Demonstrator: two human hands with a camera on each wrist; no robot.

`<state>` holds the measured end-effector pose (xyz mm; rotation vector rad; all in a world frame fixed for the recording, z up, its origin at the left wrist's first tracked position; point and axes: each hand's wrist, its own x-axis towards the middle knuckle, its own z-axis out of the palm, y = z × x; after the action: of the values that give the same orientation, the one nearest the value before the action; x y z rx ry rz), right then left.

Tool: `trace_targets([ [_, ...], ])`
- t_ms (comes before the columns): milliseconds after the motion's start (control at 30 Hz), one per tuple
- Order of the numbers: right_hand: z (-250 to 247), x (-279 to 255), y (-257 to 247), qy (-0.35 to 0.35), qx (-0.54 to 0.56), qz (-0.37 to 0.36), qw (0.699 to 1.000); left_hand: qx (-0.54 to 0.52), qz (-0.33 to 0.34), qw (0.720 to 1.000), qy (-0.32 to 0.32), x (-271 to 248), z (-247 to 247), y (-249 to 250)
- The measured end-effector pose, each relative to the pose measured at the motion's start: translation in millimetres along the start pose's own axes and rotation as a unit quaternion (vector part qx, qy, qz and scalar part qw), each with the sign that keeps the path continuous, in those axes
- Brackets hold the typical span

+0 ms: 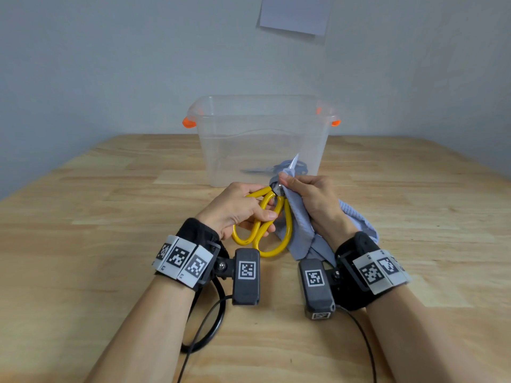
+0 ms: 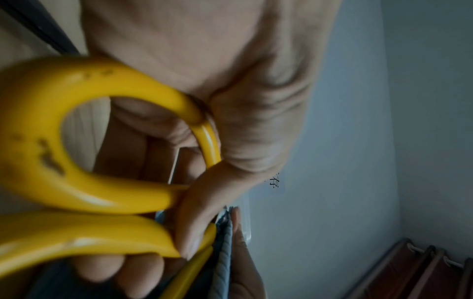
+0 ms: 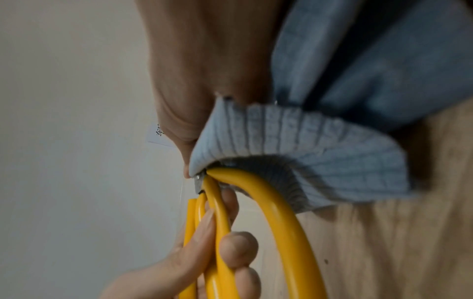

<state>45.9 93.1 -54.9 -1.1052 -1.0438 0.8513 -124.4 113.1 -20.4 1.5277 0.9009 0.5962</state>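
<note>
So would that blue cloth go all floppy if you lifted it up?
Probably floppy: the cloth droops in folds below the right hand. Likely light, since it bends round the scissors easily. Its ribbed knit probably isn't slippery.

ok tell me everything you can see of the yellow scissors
The scissors have two big yellow loop handles, glossy like coated metal, with chipped spots on one. The left hand grips the handles, held close together. A blue-grey ribbed cloth, held by the right hand, wraps the blades from the pivot up; only a pale tip pokes out, pointing away from the person.
</note>
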Motion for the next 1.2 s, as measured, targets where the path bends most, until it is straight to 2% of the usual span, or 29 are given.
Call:
trace_targets([
  [500,0.7,0.3,0.1,0.052,-0.026,-0.061,0.996,-0.007,0.008,1.000,-0.018,-2.5,-0.2,-0.5],
  [800,0.4,2.1,1.3,0.093,-0.012,-0.062,0.994,-0.003,0.006,1.000,-0.018,-2.4,1.7,1.9],
  [1000,1.7,3.8,1.4,0.009,0.008,0.004,1.000,-0.005,-0.004,1.000,0.010,-3.7,-1.9,3.9],
  [1200,0.0,-1.2,-6.8,-0.047,-0.085,0.015,0.995,0.002,-0.014,1.000,0.027,-1.1,-3.2,0.6],
])
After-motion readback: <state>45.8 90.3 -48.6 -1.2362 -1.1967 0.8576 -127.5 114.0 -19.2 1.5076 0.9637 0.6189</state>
